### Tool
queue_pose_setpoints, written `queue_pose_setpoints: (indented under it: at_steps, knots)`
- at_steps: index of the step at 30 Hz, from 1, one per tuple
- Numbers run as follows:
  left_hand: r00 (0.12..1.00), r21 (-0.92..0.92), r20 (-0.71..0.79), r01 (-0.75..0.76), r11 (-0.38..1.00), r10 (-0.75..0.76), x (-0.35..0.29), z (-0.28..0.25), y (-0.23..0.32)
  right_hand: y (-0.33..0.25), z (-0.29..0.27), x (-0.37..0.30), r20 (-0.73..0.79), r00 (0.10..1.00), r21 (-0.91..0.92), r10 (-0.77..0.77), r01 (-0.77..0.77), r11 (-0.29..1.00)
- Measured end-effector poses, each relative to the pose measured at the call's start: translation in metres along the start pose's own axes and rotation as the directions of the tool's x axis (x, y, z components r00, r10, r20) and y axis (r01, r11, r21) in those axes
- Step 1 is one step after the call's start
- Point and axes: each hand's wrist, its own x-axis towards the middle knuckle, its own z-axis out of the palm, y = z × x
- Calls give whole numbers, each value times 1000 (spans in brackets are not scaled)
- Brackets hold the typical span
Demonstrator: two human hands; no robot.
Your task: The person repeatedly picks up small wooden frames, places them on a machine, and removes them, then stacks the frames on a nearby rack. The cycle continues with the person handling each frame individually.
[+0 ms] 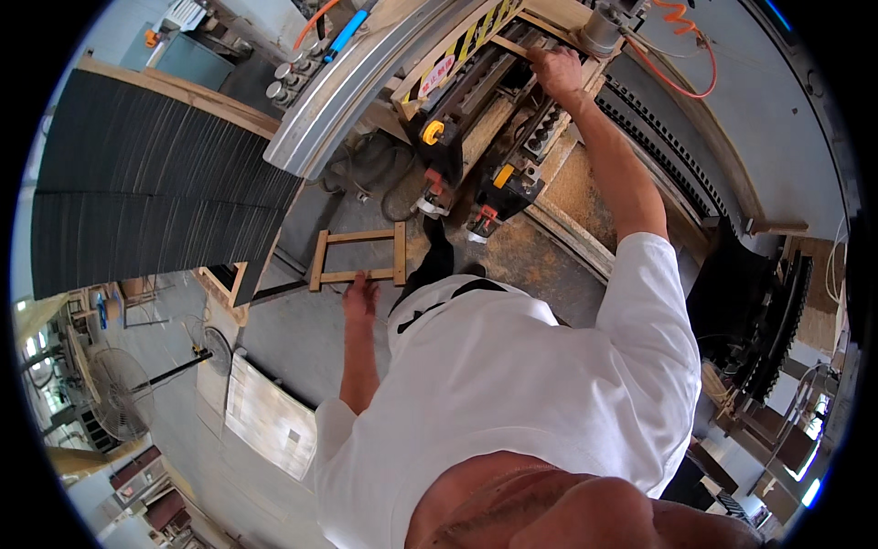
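Note:
My left hand is closed on the lower rail of a small light-wood frame, held low to the left of my legs. The frame has two side pieces joined by two rails. Reaching far forward over the machine, my right hand has its fingers curled at a pale wooden strip. That strip lies near the yellow-and-black striped guard; my fingers partly hide where they meet it. Two clamp-like heads with yellow knobs sit on the near end of the machine.
Sawdust covers parts of the machine bed and floor. A tall stack of dark panels stands at the left, beside a long metal beam. A floor fan is farther left. Orange coiled hose hangs at the upper right.

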Motion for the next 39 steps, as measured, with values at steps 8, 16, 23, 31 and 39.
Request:
queue_pose_setpoints:
  at_steps: [8, 16, 23, 31, 39]
  knots:
    - [993, -170, -61, -110, 979, 101, -37, -62, 3, -12, -15, 5, 78, 997, -76, -1, 7, 997]
    - [887, 79, -277, -361, 929, 368, -88, -159, 63, -55, -75, 11, -5, 989, 379, 150, -137, 915]
    - [738, 106, -458, -508, 855, 496, -69, -272, 165, -276, -158, -101, -194, 980, 827, -52, 192, 528]
    - [796, 166, -314, -490, 856, 517, 89, -382, 320, -432, -36, -216, 553, 812, 711, -187, -344, 613]
    - [560, 964, -71, -175, 202, 826, 244, -405, 360, -428, 23, -337, 814, 579, 394, -51, -484, 782]
